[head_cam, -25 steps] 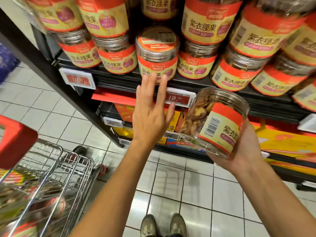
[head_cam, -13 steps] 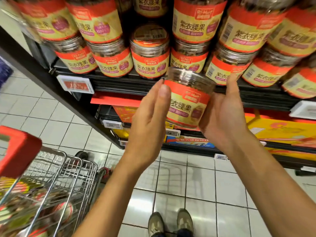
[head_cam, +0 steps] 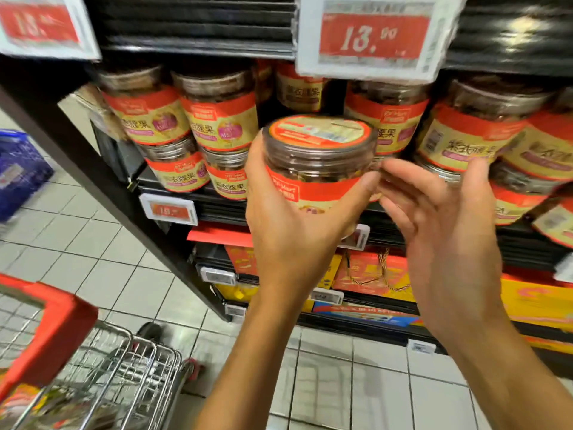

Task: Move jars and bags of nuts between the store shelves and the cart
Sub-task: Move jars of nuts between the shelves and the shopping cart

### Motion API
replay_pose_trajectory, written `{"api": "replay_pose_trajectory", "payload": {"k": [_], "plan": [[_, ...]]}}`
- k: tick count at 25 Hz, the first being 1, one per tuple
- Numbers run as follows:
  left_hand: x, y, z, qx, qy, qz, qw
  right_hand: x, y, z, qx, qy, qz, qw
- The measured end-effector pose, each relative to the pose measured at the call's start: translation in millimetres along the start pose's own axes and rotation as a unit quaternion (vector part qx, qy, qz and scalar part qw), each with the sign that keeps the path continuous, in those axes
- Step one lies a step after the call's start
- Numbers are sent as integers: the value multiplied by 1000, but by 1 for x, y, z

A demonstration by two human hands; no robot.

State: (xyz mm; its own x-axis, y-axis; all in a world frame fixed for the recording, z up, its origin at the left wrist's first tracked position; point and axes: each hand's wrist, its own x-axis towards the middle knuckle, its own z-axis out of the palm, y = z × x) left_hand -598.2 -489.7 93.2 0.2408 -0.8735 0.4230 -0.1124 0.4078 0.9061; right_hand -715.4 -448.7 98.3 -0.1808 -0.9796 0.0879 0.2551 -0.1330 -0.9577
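A clear jar of nuts [head_cam: 319, 156] with a red and yellow label stands upright in front of the shelf. My left hand [head_cam: 291, 231] is wrapped around it from the left and below. Just to the jar's right is my right hand [head_cam: 443, 218], fingers spread and empty, its fingertips close to the jar's side. Behind them, rows of the same jars [head_cam: 217, 119] are stacked two high on the black shelf [head_cam: 217, 209]. The wire cart [head_cam: 124, 367] with its red handle [head_cam: 52, 330] is at the lower left, its blurred goods barely visible.
A price tag reading 13.90 [head_cam: 372, 35] hangs from the shelf above the jars. Red and yellow gift boxes [head_cam: 372, 271] fill the lower shelf. A blue basket [head_cam: 18, 169] stands on the tiled floor at the far left.
The jar passed from my right hand to my left and rose to the level of the jar shelf. My right hand let go and opened. The view tilted upward.
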Motion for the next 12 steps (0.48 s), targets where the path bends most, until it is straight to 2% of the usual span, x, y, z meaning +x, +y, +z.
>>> {"api": "replay_pose_trajectory", "payload": {"k": [1,3,6,9,12], "plan": [[6,0,4,14,24,27,999,0,2,0,-23,18,-18,999],[18,2,11,46,63,68,995,2,7,6,-33,-3,-24,999],[33,-5,23,100,83,82,988,17,12,16,-32,-39,-25,998],[41,-24,29,130,53,71,988,37,18,17,-33,-53,-27,998],[44,-36,26,154,0,99,983,50,23,14,-70,-34,-37,996]]}}
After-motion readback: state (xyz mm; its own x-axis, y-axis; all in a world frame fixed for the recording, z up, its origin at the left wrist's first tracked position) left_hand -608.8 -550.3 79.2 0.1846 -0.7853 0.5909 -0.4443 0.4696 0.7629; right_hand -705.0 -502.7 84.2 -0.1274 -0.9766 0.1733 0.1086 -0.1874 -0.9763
